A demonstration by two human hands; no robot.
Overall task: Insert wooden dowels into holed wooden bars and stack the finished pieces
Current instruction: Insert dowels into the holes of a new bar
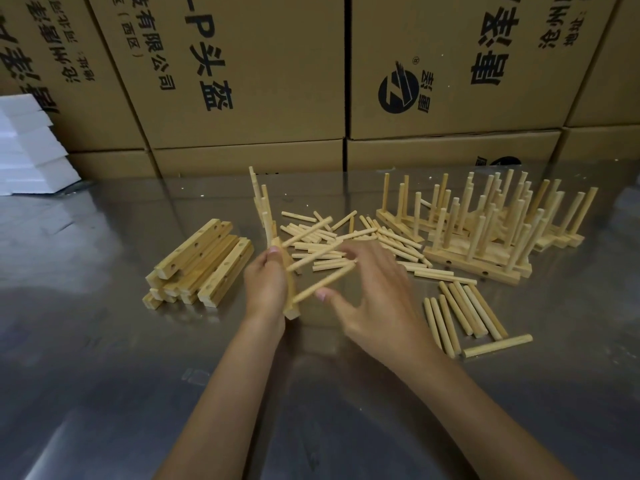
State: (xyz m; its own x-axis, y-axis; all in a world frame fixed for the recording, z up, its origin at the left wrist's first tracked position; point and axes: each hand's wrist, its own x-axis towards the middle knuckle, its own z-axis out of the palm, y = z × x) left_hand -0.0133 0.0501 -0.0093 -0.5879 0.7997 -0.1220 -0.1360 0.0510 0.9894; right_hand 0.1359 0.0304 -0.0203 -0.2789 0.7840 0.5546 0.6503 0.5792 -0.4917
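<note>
At the far left edge of the steel table, white foam blocks lie stacked in front of a wall of printed cardboard boxes. Nearer the middle, a pile of bare holed bars rests on the tabletop, holes facing up and sideways. Just right of it, the left hand is closed around a wooden bar held nearly on end, with dowels already standing out of it toward the right and others poking up at its far end. The right hand has thumb and fingers pinched narrow on one dowel, whose tip meets the bar's face. Behind the hands lies a loose scatter of dowels, with a tidier row to the right. Farthest right, finished pieces stand crowded together, pegs upright.
</note>
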